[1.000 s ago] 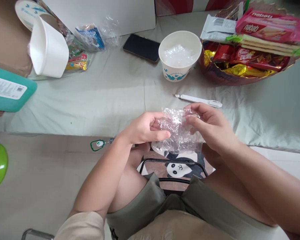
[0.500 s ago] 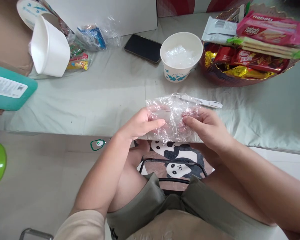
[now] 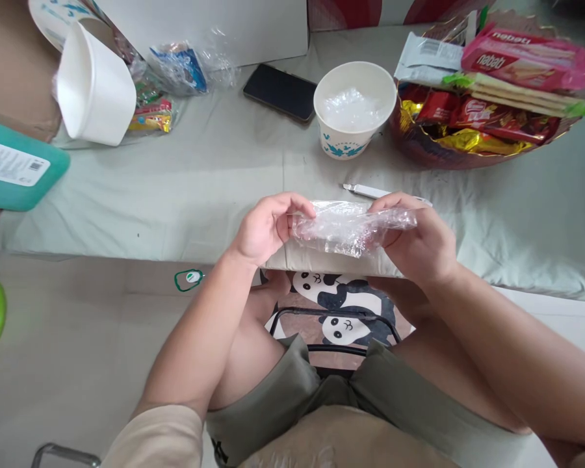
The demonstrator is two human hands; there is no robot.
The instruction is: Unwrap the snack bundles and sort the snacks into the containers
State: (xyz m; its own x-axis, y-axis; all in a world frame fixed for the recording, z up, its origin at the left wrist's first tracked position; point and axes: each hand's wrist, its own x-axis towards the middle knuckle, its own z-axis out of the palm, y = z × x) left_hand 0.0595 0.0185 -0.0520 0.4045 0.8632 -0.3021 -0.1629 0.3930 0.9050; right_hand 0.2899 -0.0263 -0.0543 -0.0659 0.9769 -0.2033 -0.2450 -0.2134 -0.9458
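Note:
A crinkled sheet of clear plastic film (image 3: 338,229) stretches between my two hands, just above the front edge of the cloth-covered table. My left hand (image 3: 273,226) grips its left end with curled fingers. Its right end, folded over, is held by my right hand (image 3: 419,240). Behind the right fingers lies a white utility knife (image 3: 365,190), partly covered by that hand. Farther back stands a white paper bowl (image 3: 353,140) with a blue leaf print and crumpled clear plastic inside.
A basket (image 3: 419,153) of wrapped snacks stands at the back right. Left of the bowl lies a black phone (image 3: 280,93). White paper cups (image 3: 97,84), snack packets (image 3: 151,117) and a teal container (image 3: 24,166) occupy the left side. A white box (image 3: 209,26) stands at the back.
The film, spread flatter before, is now folded into a narrower strip. My right hand has turned and shifted right and up; the left has moved slightly left. More of the knife's tip shows.

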